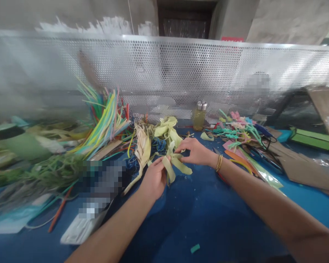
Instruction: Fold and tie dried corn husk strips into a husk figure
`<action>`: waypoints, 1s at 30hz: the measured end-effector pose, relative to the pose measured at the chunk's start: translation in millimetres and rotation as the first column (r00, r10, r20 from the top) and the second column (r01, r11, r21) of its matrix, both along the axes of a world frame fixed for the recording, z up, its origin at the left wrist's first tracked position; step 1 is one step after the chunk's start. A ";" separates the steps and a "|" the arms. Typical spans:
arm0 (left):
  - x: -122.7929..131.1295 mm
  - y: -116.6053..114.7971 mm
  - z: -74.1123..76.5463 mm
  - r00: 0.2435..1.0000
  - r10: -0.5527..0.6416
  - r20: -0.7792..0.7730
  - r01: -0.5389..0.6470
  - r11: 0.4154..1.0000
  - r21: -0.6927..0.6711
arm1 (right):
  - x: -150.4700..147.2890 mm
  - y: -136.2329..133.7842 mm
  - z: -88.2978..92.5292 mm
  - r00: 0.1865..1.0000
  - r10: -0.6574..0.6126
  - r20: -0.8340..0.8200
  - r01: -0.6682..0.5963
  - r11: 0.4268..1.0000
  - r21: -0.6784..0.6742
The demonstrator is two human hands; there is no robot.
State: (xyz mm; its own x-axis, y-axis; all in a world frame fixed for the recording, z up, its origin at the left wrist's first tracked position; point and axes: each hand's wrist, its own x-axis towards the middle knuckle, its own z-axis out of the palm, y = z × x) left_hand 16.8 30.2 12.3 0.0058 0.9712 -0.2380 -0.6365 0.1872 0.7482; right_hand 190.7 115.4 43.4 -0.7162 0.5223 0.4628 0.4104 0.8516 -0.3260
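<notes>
In the middle of the head view, a flower-shaped bunch of pale green corn husk strips spreads its petals above the blue table. My left hand pinches it at the base, from the left. My right hand, with a gold bracelet at the wrist, has its fingers closed on an upper strip from the right. Just behind the hands lie a dried tan corn husk and several loose pale green husks. A tangle of blue string sits between them.
Colourful straws stand in a bundle at the left, beside green netting. A glass jar stands near the perforated metal panel. Pastel craft sprigs and cardboard lie at the right; a teal scrap lies in front.
</notes>
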 end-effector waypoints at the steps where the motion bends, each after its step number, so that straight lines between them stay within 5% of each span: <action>1: 0.6 -0.8 0.6 1.000 -0.004 0.003 0.004 1.000 -0.005 | -1.0 -2.6 -1.6 0.999 -0.032 0.004 0.032 0.998 0.061; 3: 1.8 -2.2 1.5 1.000 -0.014 0.006 0.014 0.999 -0.032 | -1.8 -10.4 -3.0 0.986 -0.169 0.009 0.164 0.966 0.201; 6: 3.4 -3.9 3.2 0.999 -0.031 0.037 0.035 0.993 -0.109 | -1.2 -24.9 -4.0 0.907 -0.421 0.011 0.375 0.820 0.433; 9: 4.9 -5.4 5.5 0.996 -0.022 0.081 0.033 0.990 -0.136 | -1.3 -33.5 -10.1 0.888 -0.459 -0.026 0.411 0.768 0.491; 12: 5.9 -6.3 5.2 0.996 -0.020 0.084 0.028 0.995 -0.099 | -6.9 -33.1 -22.5 0.890 -0.381 -0.252 0.446 0.842 0.303; 15: 6.9 -6.2 1.5 0.998 0.000 0.057 0.003 0.998 -0.057 | -19.3 -28.2 -35.9 0.725 -0.395 -0.564 0.425 0.901 -0.085; 19: 9.2 -6.9 -2.8 0.999 0.049 -0.013 -0.049 0.999 -0.024 | -35.4 -17.2 -44.6 0.340 -0.614 -0.712 0.212 0.788 -0.578; 23: 11.3 -7.5 -3.9 1.000 0.024 -0.018 -0.025 0.999 -0.027 | -33.1 -4.7 -41.2 0.059 -0.714 -0.698 0.130 0.698 -0.704; 25: 10.9 -6.1 -5.0 1.000 -0.007 -0.004 0.007 1.000 -0.016 | -24.4 -1.8 -37.3 0.037 -0.732 -0.680 0.037 0.682 -0.731; 30: 7.0 -0.3 -9.8 0.999 -0.049 -0.001 0.049 0.998 0.025 | -3.7 -1.9 -32.0 0.141 -0.766 -0.627 -0.161 0.608 -0.778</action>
State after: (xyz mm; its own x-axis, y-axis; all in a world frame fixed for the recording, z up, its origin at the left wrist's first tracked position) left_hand 23.8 29.9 2.5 0.0534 0.9755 -0.2136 -0.6268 0.1992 0.7533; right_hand 187.0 113.6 11.4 0.2676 0.9632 0.0257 -0.3975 0.1347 -0.9077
